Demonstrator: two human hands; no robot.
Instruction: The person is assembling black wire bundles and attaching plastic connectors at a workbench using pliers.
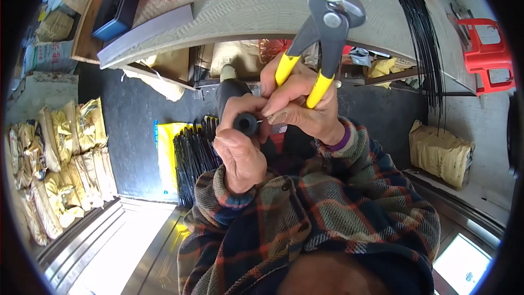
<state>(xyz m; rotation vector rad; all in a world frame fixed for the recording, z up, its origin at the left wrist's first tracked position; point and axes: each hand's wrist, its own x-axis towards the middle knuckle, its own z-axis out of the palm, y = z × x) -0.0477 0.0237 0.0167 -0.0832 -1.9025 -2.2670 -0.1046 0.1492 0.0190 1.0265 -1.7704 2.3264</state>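
Note:
In my left hand (240, 155) is a black tube-like piece (246, 124), its round hollow end facing up toward me. Thumb and fingers curl around it. My right hand (305, 106) grips end-cutting pincers (332, 24) with yellow handles; the dark jaws point away, up over the bench edge. Its thumb and forefinger also pinch at a small metallic bit beside the tube, too small to name. Both hands meet in front of my chest, fingertips nearly touching.
Ahead stands a grey-topped bench (234, 13) with a blue bin (115, 13) and long black rods (417, 27) hanging over its edge. More black rods (191, 153) lie at lower left. Wrapped packages (60, 164) are stacked left; a brown package (441, 153) and red stool (488, 57) are right.

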